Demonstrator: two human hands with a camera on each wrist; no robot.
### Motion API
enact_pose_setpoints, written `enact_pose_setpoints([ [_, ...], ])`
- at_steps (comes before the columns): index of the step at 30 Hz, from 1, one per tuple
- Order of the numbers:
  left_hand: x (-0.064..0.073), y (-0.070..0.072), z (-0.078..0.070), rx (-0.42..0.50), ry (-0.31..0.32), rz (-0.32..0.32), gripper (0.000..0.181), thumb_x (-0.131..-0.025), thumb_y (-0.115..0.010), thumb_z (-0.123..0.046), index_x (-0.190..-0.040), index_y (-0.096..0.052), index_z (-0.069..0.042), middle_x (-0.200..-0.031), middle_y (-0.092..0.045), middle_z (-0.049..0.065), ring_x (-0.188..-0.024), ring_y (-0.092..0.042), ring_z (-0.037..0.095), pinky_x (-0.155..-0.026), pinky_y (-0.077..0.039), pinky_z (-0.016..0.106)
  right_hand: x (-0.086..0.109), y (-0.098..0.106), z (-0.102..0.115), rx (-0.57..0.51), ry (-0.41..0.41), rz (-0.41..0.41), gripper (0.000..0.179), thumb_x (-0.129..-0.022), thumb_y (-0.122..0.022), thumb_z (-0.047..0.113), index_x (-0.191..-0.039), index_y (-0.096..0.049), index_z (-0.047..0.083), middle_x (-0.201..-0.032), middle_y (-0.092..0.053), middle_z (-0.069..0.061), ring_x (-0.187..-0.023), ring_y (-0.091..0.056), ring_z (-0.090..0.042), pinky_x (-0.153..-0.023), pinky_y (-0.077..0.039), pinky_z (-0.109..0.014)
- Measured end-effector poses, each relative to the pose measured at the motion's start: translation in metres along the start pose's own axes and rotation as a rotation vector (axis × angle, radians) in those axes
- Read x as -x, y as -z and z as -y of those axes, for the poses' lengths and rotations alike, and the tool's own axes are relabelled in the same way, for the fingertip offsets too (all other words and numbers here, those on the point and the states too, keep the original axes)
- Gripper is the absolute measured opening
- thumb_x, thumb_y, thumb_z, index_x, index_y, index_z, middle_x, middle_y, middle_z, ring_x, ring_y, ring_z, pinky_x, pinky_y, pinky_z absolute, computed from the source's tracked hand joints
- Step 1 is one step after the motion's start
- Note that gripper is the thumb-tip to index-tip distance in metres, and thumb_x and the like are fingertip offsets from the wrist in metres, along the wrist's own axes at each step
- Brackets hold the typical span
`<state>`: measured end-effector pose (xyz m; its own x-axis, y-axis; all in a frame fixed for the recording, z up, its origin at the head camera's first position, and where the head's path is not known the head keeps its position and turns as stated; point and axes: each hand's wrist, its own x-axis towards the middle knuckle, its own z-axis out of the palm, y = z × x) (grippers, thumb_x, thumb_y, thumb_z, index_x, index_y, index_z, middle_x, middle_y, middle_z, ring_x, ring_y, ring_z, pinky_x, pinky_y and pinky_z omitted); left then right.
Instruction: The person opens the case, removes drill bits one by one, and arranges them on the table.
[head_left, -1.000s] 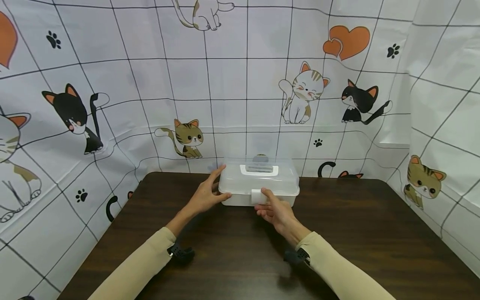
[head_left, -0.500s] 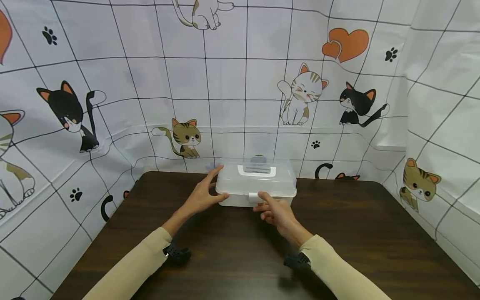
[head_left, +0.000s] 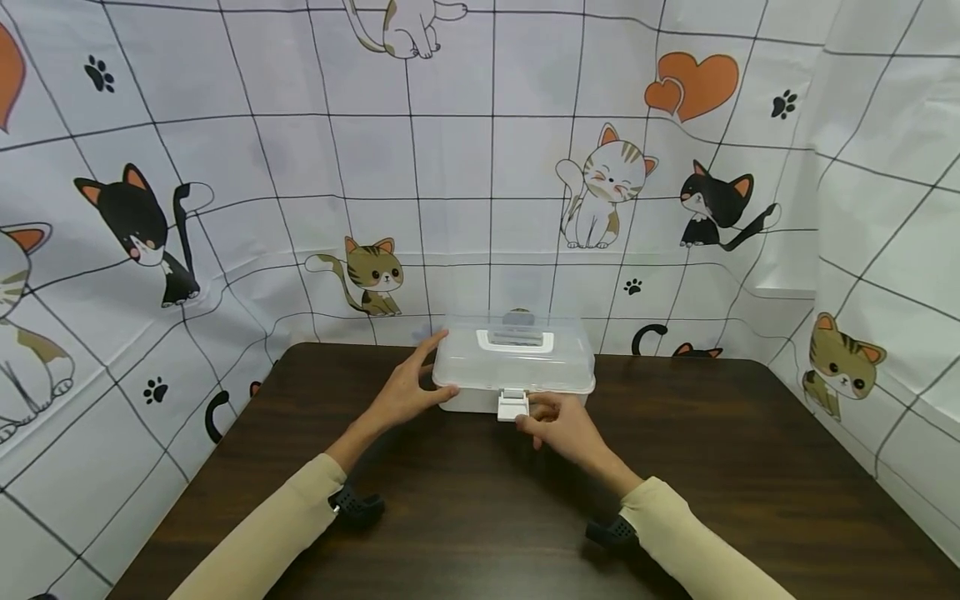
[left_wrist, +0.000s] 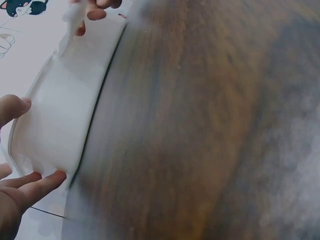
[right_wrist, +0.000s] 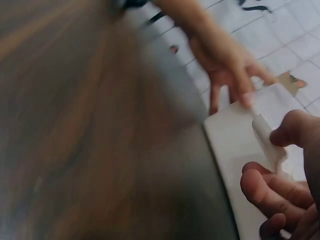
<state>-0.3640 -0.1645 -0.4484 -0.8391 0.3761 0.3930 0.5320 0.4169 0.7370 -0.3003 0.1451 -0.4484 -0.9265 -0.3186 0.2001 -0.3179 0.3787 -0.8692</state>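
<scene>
A white plastic storage box [head_left: 472, 401] with a clear lid [head_left: 457, 354] sits near the far edge of the table. Its front latch [head_left: 513, 407] is swung outward and down, and the lid lies on the base. My left hand [head_left: 405, 390] holds the box's left end, thumb at the front and index finger along the side. My right hand [head_left: 566, 427] pinches the latch, thumb below and fingers behind its right edge. In the right wrist view the latch [right_wrist: 267, 142] stands out from the box between thumb and fingers.
The dark wooden table [head_left: 465, 517] extends in front of and to both sides of the box. Behind stands a white sheet [head_left: 457, 167] printed with cats and grid lines, close to the box's back. A white handle [head_left: 516, 341] lies on the lid.
The latch was upright against the box front and is now flipped out and down. My right hand has moved slightly down and right with it. The left hand keeps its hold.
</scene>
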Motion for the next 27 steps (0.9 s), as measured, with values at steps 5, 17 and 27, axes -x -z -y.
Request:
enact_pose_setpoints([
  [5, 0.001, 0.000, 0.001, 0.007, -0.013, -0.001, 0.098, -0.088, -0.084, -0.028, -0.164, -0.021, -0.032, -0.165, -0.023, 0.011, -0.134, -0.047, 0.046, -0.091, -0.053, 0.053, 0.002, -0.008, -0.009, 0.308, 0.209, -0.055, 0.055, -0.089, -0.081, 0.014, -0.136, -0.060, -0.003, -0.087, -0.074, 0.000, -0.061, -0.065, -0.007, -0.058, -0.053, -0.029],
  [17, -0.001, 0.000, 0.000, -0.004, -0.003, 0.000, 0.098, -0.087, -0.084, -0.031, -0.163, -0.021, -0.037, -0.165, -0.023, 0.008, -0.134, -0.048, 0.043, -0.094, -0.052, 0.052, 0.001, -0.018, -0.012, 0.890, 0.360, -0.301, 0.052, -0.078, -0.091, 0.030, -0.117, -0.063, 0.010, -0.061, -0.058, 0.003, -0.050, -0.057, -0.021, -0.042, -0.044, -0.041],
  [27, -0.001, 0.001, -0.001, -0.015, 0.006, 0.008, 0.098, -0.088, -0.083, -0.032, -0.163, -0.020, -0.036, -0.166, -0.022, 0.008, -0.134, -0.047, 0.044, -0.093, -0.052, 0.052, -0.001, -0.014, -0.011, 0.919, 0.356, -0.381, 0.048, -0.075, -0.091, 0.042, -0.097, -0.063, 0.009, -0.058, -0.059, -0.004, -0.042, -0.050, -0.020, -0.036, -0.038, -0.037],
])
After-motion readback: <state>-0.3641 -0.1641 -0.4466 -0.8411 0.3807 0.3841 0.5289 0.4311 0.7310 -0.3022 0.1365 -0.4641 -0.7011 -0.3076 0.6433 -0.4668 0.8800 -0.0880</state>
